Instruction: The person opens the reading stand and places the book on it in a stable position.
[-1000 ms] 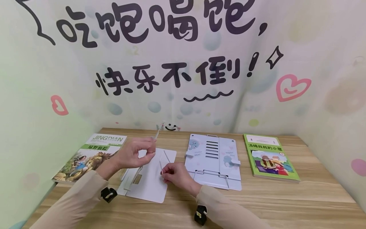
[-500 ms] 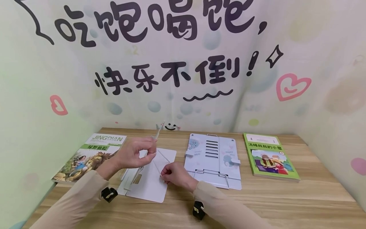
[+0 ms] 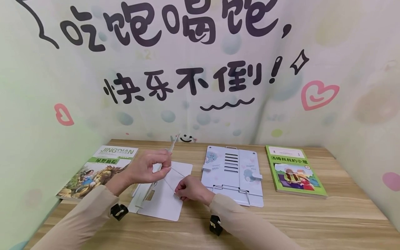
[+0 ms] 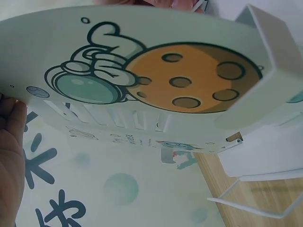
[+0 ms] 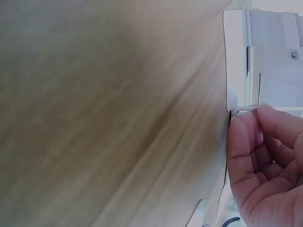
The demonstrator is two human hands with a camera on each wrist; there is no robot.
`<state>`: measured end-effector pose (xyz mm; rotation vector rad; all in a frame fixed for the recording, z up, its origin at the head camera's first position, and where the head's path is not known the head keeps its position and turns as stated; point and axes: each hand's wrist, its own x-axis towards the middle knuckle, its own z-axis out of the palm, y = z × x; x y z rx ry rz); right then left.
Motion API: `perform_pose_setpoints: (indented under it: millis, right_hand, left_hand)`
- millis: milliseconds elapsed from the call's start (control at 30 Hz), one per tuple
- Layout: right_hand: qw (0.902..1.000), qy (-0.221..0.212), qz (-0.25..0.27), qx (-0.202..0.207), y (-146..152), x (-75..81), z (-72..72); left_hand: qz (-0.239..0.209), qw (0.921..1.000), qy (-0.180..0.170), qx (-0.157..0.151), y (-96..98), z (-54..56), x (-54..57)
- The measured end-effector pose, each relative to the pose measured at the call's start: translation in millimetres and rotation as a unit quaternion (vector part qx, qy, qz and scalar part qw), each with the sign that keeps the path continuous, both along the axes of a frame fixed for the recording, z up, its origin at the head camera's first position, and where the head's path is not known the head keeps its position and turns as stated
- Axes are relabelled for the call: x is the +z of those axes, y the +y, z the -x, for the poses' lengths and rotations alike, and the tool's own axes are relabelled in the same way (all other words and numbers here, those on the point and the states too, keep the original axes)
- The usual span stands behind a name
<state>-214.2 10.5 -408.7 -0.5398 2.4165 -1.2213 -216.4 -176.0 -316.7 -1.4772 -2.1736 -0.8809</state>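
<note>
A white folding book stand has its base (image 3: pixel 165 205) lying on the table, with its cartoon-printed panel (image 4: pixel 151 66) tilted up from it. My left hand (image 3: pixel 150 168) grips the raised panel's edge, thumb and finger curled together; fingers also show at the left of the left wrist view. My right hand (image 3: pixel 195 191) is low over the base's right side, thumb and fingertips pinching a thin white wire support (image 5: pixel 247 109). In the head view the wire slants from the right fingertips up toward the panel. Whether its far end touches the panel is unclear.
A second book stand (image 3: pixel 232 175), pale and folded flat, lies right of my right hand. A green book (image 3: pixel 297 173) is at the far right. Another book (image 3: pixel 97 172), with a lion on its cover, lies left, partly behind my left arm. A printed cloth wall (image 3: pixel 187 114) borders the table.
My right hand has shifted slightly left, and the wire's upper part has swung left toward the raised panel. The left hand and the panel have hardly moved.
</note>
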Motion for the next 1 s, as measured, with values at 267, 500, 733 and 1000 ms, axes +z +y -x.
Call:
perform_pose_setpoints:
  millis: [267, 500, 733, 1000]
  right_hand:
    - [0.9999, 0.003, -0.01, 0.005, -1.4, 1.1, 0.5]
    - [0.9998, 0.005, -0.02, 0.008, -1.6, 0.5, 0.5]
    - [0.9998, 0.006, -0.016, 0.011, -1.5, -0.3, -0.1]
    - [1.0, -0.005, -0.008, 0.004, -0.6, -1.2, -0.8]
  left_hand:
    - [-0.007, 0.9999, 0.005, -0.006, 0.3, 0.7, 0.1]
    - [-0.003, 1.0, -0.003, -0.006, 0.3, 1.0, 0.1]
    - [0.003, 0.9997, -0.011, -0.02, 1.7, 1.9, -1.4]
    - [-0.021, 0.9986, -0.018, -0.045, 6.1, 2.7, -5.7]
